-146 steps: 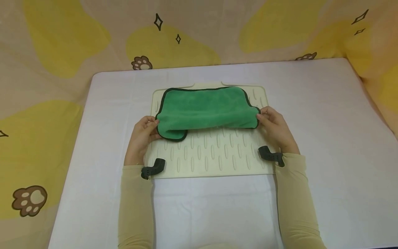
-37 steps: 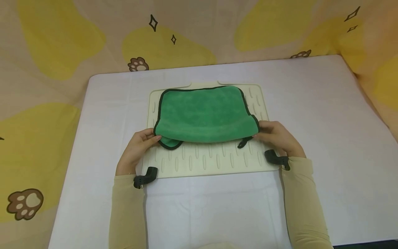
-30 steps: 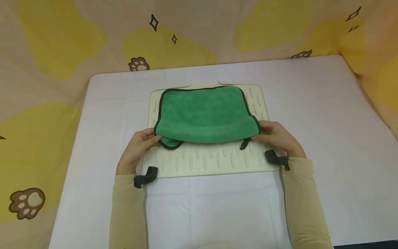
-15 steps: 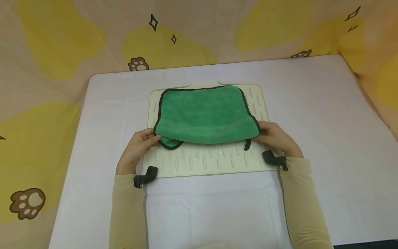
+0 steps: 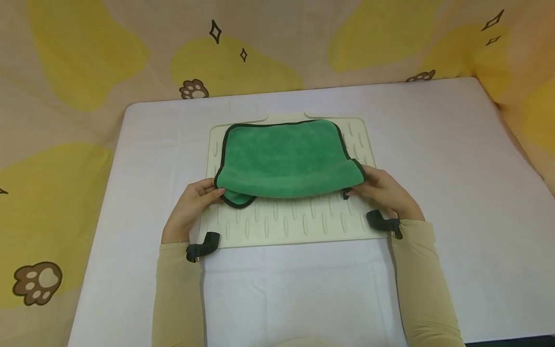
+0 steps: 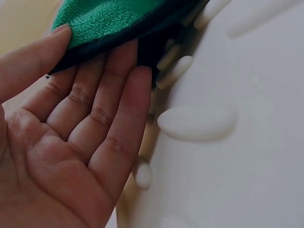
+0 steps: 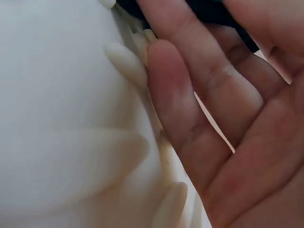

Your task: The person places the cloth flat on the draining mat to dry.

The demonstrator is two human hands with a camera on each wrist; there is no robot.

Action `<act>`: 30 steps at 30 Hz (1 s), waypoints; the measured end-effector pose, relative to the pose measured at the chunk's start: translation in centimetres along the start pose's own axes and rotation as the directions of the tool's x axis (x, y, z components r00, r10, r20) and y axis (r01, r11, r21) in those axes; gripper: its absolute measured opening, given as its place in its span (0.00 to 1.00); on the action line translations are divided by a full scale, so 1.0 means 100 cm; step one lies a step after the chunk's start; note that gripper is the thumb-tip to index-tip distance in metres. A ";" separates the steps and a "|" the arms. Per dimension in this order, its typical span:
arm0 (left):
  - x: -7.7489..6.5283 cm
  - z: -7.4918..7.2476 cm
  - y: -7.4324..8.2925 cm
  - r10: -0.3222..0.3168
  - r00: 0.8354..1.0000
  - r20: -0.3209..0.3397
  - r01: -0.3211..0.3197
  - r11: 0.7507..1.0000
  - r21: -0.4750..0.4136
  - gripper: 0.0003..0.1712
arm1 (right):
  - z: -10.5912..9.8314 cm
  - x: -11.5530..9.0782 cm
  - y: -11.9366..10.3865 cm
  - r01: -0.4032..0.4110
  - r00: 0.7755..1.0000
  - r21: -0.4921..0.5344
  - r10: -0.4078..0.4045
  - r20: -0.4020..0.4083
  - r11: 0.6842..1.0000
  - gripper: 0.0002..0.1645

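L grip [image 5: 190, 208] pinches green cloth [image 5: 286, 156] at its L end, R grip [image 5: 387, 193] pinches R end; cloth's folded over cream bumpy mat [image 5: 296, 224], white worktop [image 5: 459, 183] under.

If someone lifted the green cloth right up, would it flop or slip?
Likely floppy: the cloth bends in a soft curve between the left hand and right hand. Probably not slippery, as its pile looks fuzzy in the left wrist view.

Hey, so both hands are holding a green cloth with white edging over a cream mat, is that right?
Not quite: the edging is black, not white, as the head view shows. The rest stands: the left hand and right hand hold the green cloth over the cream mat.
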State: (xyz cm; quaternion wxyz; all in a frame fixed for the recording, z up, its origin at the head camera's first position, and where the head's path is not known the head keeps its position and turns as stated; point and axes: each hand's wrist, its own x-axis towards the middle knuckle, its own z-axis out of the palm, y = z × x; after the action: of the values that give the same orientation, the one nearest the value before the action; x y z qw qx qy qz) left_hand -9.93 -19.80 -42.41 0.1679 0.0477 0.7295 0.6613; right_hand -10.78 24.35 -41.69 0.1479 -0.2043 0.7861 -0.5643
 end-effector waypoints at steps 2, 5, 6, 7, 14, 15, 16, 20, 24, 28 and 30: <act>-0.001 0.000 0.000 0.000 1.000 -0.002 0.000 1.000 -0.001 0.19 | 0.000 0.000 0.000 -0.008 1.000 0.005 0.008 -0.007 1.000 0.22; -0.001 0.001 0.001 0.007 1.000 -0.002 -0.007 1.000 -0.003 0.19 | -0.001 -0.002 -0.002 -0.048 0.999 0.020 0.048 -0.018 0.999 0.20; -0.001 0.001 0.001 0.010 1.000 0.003 -0.010 1.000 -0.008 0.20 | -0.001 -0.003 -0.002 -0.070 0.997 0.024 0.071 -0.019 0.997 0.19; -0.001 0.001 0.001 0.013 1.000 0.009 -0.013 1.000 -0.011 0.20 | -0.001 -0.005 -0.003 -0.089 0.996 0.019 0.089 -0.024 0.996 0.18; -0.002 0.002 0.000 0.009 1.000 0.020 -0.009 1.000 -0.009 0.21 | 0.005 -0.010 -0.003 -0.156 0.983 0.108 0.165 -0.078 0.982 0.13; -0.002 0.002 0.000 0.011 1.000 0.019 -0.011 1.000 -0.012 0.20 | 0.006 -0.011 -0.003 -0.161 0.981 0.119 0.172 -0.089 0.980 0.13; -0.002 0.001 0.000 0.016 1.000 0.019 -0.015 1.000 -0.017 0.20 | 0.007 -0.011 -0.003 -0.171 0.978 0.121 0.183 -0.101 0.978 0.12; -0.002 0.002 0.000 0.021 1.000 0.022 -0.020 0.999 -0.038 0.20 | 0.011 -0.017 -0.004 -0.219 0.963 0.118 0.234 -0.134 0.969 0.12; -0.001 0.002 0.000 0.013 0.999 0.033 -0.011 0.999 -0.039 0.21 | 0.014 -0.023 -0.003 -0.228 0.957 0.148 0.250 -0.148 0.962 0.11; -0.001 0.002 0.000 -0.003 0.999 0.041 0.004 1.000 -0.020 0.21 | 0.015 -0.025 -0.001 -0.215 0.956 0.177 0.244 -0.164 0.960 0.09; -0.001 0.002 0.001 -0.014 0.999 0.045 0.014 1.000 -0.014 0.20 | 0.015 -0.026 -0.001 -0.213 0.955 0.178 0.243 -0.168 0.961 0.08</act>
State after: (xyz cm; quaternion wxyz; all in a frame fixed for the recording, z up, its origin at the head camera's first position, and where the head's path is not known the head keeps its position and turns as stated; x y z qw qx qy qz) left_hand -9.80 -19.62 -42.36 0.1893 0.0562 0.7212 0.6640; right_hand -7.84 24.32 -42.07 0.1529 -0.0453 0.7679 -0.6204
